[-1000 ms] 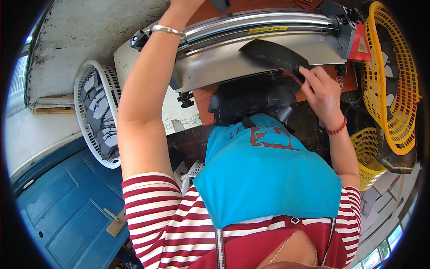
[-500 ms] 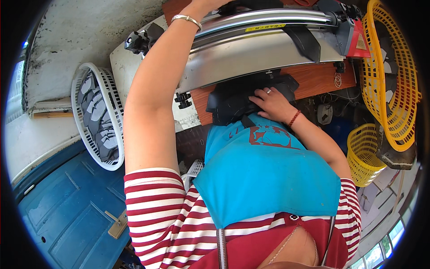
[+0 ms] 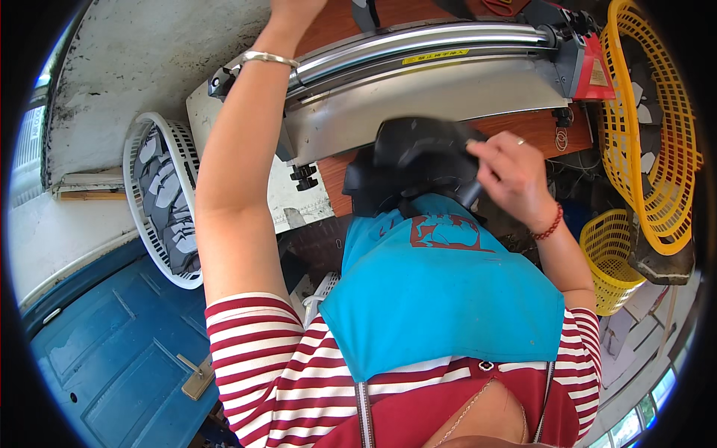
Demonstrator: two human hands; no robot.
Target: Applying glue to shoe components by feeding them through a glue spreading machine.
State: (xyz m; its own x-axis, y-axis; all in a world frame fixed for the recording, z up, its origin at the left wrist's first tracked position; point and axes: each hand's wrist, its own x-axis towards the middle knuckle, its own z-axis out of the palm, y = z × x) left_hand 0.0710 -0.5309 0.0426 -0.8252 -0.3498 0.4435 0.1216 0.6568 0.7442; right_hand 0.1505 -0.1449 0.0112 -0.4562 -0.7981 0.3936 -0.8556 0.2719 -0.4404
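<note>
Black flat pieces (image 3: 418, 160), looking like leather or a similar sheet, lie heaped on my lap at the machine's front edge. My right hand (image 3: 515, 175) is raised at the heap's right side. Its thumb and fingers pinch the edge of an upper piece, which is bent up and blurred. Only the wrist side of my left hand (image 3: 293, 11) shows at the top edge, past the machine's left end; its fingers are out of the picture. Between my hands stretches a roller machine (image 3: 441, 51) with a shiny metal roller and a sloping metal plate.
Behind the roller, black pieces (image 3: 366, 15) lie on the brown wooden top (image 3: 515, 127). A white basket (image 3: 196, 160) of dark pieces stands left. At right are a large yellow basket (image 3: 624, 134) with pieces and a smaller yellow basket (image 3: 609, 291). A blue door (image 3: 112, 336) is lower left.
My right hand has lifted and moved right, raising a black piece from the heap. My left hand has shifted left. The black piece hanging over the metal plate is gone from there.
</note>
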